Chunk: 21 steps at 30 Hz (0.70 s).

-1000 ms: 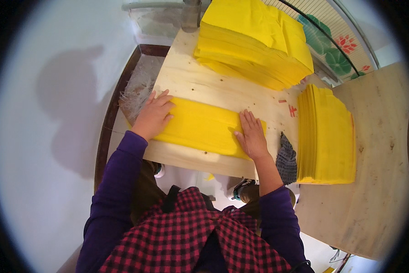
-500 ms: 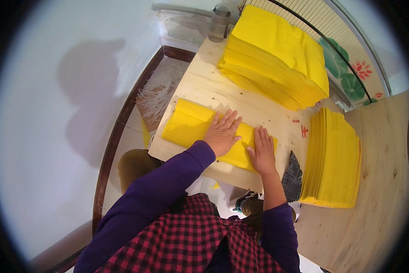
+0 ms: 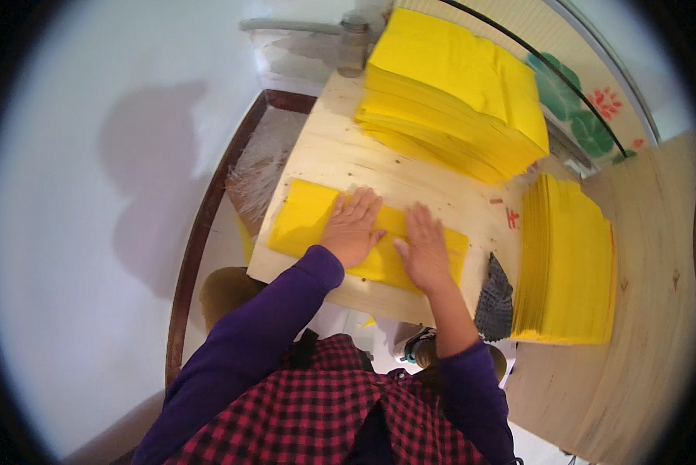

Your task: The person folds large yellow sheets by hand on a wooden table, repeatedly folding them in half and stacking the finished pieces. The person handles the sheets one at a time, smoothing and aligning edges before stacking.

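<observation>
A folded yellow sheet, paper or thin cloth, lies flat and lengthwise along the near side of a pale wooden tabletop. My left hand rests palm down on its middle, with the fingers stretched out. Just to the right, my right hand also presses flat on the sheet, thumb spread toward the left hand. Neither hand grips anything. Parts of the sheet are hidden beneath both palms.
Behind the sheet rises a large stack of folded yellow sheets. Another yellow bundle stands at the right, with a dark grey cloth beside it. A bottle is at the far left corner. A white wall borders the left.
Both hands have slid a little to the left along the yellow sheet, staying flat. The whole view has shifted slightly; the stacks look unchanged.
</observation>
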Available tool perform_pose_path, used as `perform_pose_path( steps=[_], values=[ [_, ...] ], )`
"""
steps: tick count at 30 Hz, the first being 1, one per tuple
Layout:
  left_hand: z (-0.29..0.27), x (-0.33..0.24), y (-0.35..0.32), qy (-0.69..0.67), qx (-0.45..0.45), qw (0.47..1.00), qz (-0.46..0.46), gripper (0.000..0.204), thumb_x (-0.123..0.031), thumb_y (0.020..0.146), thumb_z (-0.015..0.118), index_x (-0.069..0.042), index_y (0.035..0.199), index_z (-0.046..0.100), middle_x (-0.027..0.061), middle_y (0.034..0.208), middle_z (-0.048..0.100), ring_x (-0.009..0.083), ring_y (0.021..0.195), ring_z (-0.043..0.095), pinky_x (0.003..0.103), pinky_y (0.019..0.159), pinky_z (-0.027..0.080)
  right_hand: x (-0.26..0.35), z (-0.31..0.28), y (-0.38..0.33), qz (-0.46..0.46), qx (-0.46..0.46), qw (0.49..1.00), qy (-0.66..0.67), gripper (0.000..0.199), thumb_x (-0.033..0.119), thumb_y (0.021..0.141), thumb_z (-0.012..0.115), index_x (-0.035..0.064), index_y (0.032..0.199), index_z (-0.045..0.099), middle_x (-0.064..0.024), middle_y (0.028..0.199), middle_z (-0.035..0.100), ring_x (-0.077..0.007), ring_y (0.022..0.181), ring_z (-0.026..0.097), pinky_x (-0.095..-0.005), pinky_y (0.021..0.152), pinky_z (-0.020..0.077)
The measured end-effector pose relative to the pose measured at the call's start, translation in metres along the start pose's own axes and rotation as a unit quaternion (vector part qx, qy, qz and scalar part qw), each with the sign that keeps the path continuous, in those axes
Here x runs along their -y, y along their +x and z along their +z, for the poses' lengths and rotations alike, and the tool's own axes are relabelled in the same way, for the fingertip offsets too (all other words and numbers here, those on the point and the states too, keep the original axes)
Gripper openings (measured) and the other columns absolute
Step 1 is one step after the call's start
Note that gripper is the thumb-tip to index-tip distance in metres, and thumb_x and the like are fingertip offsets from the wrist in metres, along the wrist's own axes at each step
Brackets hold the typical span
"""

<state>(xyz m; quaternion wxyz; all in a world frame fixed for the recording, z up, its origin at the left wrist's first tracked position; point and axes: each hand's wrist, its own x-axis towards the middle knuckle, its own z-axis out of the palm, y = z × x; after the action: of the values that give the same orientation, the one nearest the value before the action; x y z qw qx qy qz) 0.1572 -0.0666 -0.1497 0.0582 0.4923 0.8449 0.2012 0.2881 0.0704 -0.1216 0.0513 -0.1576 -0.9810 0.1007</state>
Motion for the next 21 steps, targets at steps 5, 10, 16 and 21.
perform_pose_path(
  steps=[5, 10, 16, 21],
  values=[
    [0.001, 0.002, 0.003, 0.071, 0.026, 0.997, 0.003, 0.06, -0.028, 0.091, 0.042, -0.008, 0.146, 0.029, 0.0113, 0.155, 0.021, 0.0259, 0.144, 0.017, 0.048, 0.115, 0.009, 0.044, 0.027, 0.029, 0.057, -0.002, 0.998, 0.026, 0.072, 0.05, 0.093, 0.043, 0.001, 0.144, 0.03, -0.0176, 0.152, 0.026, -0.0299, 0.142, 0.021, -0.0481, 0.115, 0.0148],
    [0.002, 0.004, 0.001, 0.053, -0.014, 0.998, -0.007, 0.063, -0.032, 0.091, 0.049, -0.009, 0.146, 0.029, 0.01, 0.154, 0.023, 0.0266, 0.143, 0.019, 0.049, 0.115, 0.011, 0.017, 0.028, 0.014, 0.141, 0.01, 0.989, -0.036, 0.078, 0.053, 0.093, 0.041, -0.0006, 0.146, 0.023, -0.0167, 0.154, 0.019, -0.0278, 0.144, 0.015, -0.047, 0.115, 0.0121],
    [-0.013, 0.044, -0.007, 0.106, -0.035, 0.988, -0.102, 0.067, -0.038, 0.092, 0.049, -0.008, 0.147, 0.027, 0.0105, 0.154, 0.025, 0.0255, 0.143, 0.02, 0.05, 0.115, 0.01, -0.034, 0.018, -0.022, 0.233, -0.013, 0.971, -0.057, 0.083, 0.054, 0.09, 0.045, -0.0006, 0.147, 0.02, -0.0176, 0.154, 0.017, -0.0279, 0.144, 0.014, -0.0475, 0.116, 0.0103],
    [-0.02, 0.075, -0.019, 0.116, -0.07, 0.974, -0.182, 0.067, -0.037, 0.093, 0.047, -0.007, 0.148, 0.023, 0.0093, 0.155, 0.023, 0.0252, 0.144, 0.017, 0.05, 0.115, 0.009, -0.042, 0.019, -0.026, 0.234, -0.015, 0.969, -0.072, 0.083, 0.055, 0.09, 0.045, 0.0, 0.147, 0.02, -0.0173, 0.154, 0.018, -0.0269, 0.144, 0.015, -0.0479, 0.115, 0.0098]
  ],
)
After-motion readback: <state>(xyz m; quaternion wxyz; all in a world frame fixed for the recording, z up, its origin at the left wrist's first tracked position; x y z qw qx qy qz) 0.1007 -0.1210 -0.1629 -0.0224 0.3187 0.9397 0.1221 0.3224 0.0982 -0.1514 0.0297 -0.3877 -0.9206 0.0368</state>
